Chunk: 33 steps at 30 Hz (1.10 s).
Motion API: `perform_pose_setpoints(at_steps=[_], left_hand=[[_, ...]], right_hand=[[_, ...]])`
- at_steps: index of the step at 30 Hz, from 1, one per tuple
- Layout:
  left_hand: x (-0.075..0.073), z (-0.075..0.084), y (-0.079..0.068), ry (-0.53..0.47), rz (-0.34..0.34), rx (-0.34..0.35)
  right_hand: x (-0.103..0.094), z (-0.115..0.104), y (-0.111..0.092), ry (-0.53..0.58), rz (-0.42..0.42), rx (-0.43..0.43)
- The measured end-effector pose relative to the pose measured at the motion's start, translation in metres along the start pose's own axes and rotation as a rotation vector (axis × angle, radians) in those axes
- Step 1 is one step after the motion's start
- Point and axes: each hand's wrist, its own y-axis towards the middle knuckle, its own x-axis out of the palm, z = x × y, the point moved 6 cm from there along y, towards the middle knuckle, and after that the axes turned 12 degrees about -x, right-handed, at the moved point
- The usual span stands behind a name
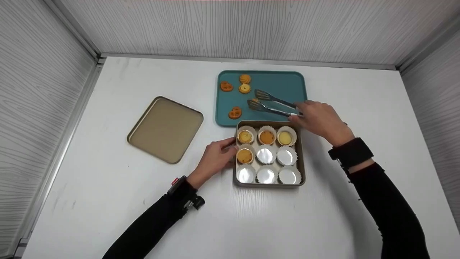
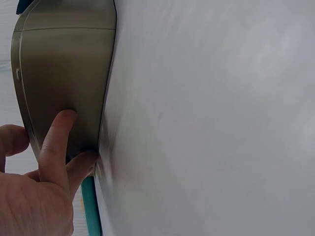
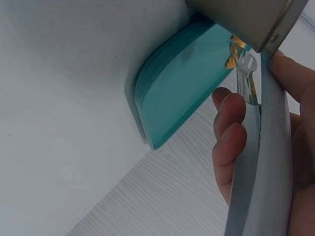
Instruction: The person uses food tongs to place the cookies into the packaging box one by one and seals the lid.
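Observation:
My right hand (image 1: 321,118) grips slotted tongs (image 1: 276,110), also seen as two long pale arms in the right wrist view (image 3: 273,157). Their dark tips stand apart on either side of a small cookie (image 1: 255,100) on the teal tray (image 1: 287,81). With extended fingers, my left hand (image 1: 214,158) touches the left wall of a metal tin (image 1: 269,186); its thumb is by the rim. Inside the tin, white paper cups stand in rows. The back row holds a golden cookie (image 1: 245,136), an orange-brown one (image 1: 267,137) and a yellow tart (image 1: 285,138). Another orange-brown cookie (image 1: 244,155) sits middle left.
A flat gold-coloured lid (image 1: 165,129) lies left of the tin. Pretzel-shaped cookies (image 1: 235,113) and round cookies (image 1: 245,79) lie on the tray's left half. The tin stands right at the tray's front edge. Grey wood-grain panels (image 1: 215,32) border the white table (image 1: 107,180).

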Motion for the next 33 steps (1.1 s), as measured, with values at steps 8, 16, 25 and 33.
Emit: perform_pose_setpoints(at_steps=[8,16,25,33], left_hand=[[0.001,-0.001,0.0,-0.011,-0.002,-0.001],[0.001,0.0,-0.001,-0.015,-0.008,-0.003],[0.001,-0.001,-0.001,-0.038,-0.019,-0.016],[0.001,-0.002,0.0,-0.034,-0.015,-0.021]], right_hand=[[0.002,0.001,0.001,-0.051,0.019,-0.022],[0.003,-0.001,-0.005,-0.103,0.12,-0.086],[0.001,0.002,-0.011,-0.1,0.133,-0.079],[0.0,0.002,-0.017,-0.105,0.156,-0.085]])
